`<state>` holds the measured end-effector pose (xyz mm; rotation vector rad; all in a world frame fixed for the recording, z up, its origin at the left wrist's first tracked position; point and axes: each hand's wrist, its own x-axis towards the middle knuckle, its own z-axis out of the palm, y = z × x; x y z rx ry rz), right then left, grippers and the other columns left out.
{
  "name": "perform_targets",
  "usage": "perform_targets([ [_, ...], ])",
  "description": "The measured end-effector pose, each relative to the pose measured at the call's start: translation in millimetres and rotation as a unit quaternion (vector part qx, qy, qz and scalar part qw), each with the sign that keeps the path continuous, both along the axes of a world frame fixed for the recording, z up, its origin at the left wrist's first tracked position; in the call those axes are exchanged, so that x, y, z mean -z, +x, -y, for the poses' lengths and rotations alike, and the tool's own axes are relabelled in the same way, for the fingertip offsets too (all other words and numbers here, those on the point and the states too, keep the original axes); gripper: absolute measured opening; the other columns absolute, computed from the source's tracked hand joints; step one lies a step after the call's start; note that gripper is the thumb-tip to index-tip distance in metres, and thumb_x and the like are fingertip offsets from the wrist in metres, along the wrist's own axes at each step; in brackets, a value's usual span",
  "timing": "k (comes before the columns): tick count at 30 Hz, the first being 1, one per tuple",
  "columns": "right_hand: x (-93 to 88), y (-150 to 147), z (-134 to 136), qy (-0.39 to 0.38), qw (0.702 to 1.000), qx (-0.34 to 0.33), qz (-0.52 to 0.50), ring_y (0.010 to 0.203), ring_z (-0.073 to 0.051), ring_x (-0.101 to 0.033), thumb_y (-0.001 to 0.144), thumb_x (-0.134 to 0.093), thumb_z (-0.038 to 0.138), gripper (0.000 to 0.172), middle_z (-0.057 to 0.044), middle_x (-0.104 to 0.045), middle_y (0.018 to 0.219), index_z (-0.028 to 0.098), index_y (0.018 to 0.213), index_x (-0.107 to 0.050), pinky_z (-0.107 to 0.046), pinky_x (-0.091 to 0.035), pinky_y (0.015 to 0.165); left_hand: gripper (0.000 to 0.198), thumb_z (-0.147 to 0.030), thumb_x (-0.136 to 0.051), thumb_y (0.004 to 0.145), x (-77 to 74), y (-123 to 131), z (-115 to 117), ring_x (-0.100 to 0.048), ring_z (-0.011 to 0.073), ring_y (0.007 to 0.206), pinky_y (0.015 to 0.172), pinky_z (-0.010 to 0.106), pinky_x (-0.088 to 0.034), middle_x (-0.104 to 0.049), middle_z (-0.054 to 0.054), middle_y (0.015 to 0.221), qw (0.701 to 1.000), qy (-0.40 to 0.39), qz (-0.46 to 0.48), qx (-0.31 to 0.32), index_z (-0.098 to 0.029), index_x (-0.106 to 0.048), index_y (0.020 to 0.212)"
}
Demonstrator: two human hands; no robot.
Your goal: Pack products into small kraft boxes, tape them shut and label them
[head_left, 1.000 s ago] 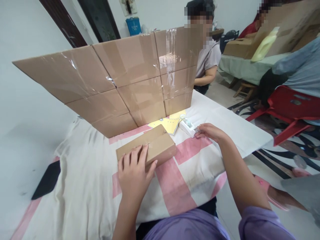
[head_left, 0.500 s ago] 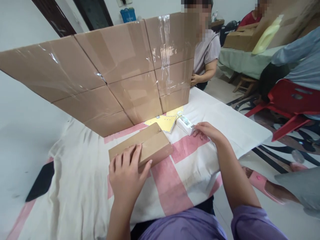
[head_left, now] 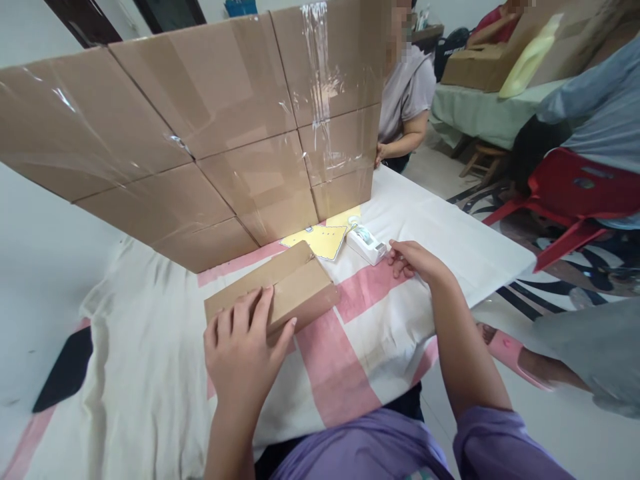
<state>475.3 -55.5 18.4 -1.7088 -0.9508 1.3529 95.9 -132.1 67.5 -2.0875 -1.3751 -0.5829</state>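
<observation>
A small closed cardboard box (head_left: 300, 283) lies flat on the tablecloth in front of me. My left hand (head_left: 245, 340) rests over its near left part, fingers on the top and thumb along the front side, holding it steady. To the right of the box stands a white tape dispenser (head_left: 366, 245) with a roll in it. Just off the dispenser's cutting end is my right hand (head_left: 411, 259), thumb and forefinger pinched together; anything thin between them is too fine to make out. Yellow paper cutouts (head_left: 327, 241) lie behind the box, left of the dispenser.
A tall panel of taped cardboard boxes (head_left: 240, 133) stands across the table's back. Behind its right end a person's hand (head_left: 381, 153) touches its edge. A red chair (head_left: 585, 183) and another seated person are at the right. A dark flat object (head_left: 65, 370) lies far left.
My right hand has drawn slightly away from the dispenser's end, leaving a small gap. My left hand keeps its place on the box. The whole view has shifted a little.
</observation>
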Motion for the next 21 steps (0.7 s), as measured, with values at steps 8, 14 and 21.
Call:
perform_targets([
  [8, 2.1, -1.9, -3.5, -0.008, 0.999, 0.004, -0.035, 0.042, -0.013, -0.061, 0.101, -0.054, 0.052, 0.045, -0.011, -0.071, 0.071, 0.013, 0.081, -0.064, -0.021, -0.024, 0.030, 0.059, -0.051, -0.064, 0.092, 0.9, 0.1, 0.0, -0.062, 0.0329, 0.103, 0.094, 0.046, -0.043, -0.072, 0.011, 0.127, 1.000, -0.006, 0.001, -0.002, -0.018, -0.060, 0.140],
  [14, 5.6, -6.8, -6.7, -0.003, 0.998, 0.003, -0.062, 0.040, -0.010, -0.058, 0.096, -0.064, 0.039, 0.034, -0.012, -0.074, 0.073, 0.012, 0.075, -0.067, -0.020, -0.025, 0.029, 0.058, -0.050, -0.064, 0.092, 0.8, -0.9, 0.6, -0.062, 0.0323, 0.105, 0.096, 0.046, -0.042, -0.072, 0.012, 0.127, 1.000, -0.005, 0.007, 0.001, -0.018, -0.059, 0.140],
  [21, 8.8, -6.3, -7.0, 0.018, 0.996, 0.001, -0.086, 0.040, -0.008, -0.056, 0.090, -0.073, 0.030, 0.027, -0.012, -0.076, 0.072, 0.012, 0.071, -0.069, -0.017, -0.028, 0.029, 0.060, -0.051, -0.064, 0.091, 1.1, 0.0, 0.8, -0.063, 0.0328, 0.105, 0.095, 0.046, -0.042, -0.072, 0.012, 0.127, 1.000, -0.003, 0.010, -0.004, -0.018, -0.060, 0.140],
])
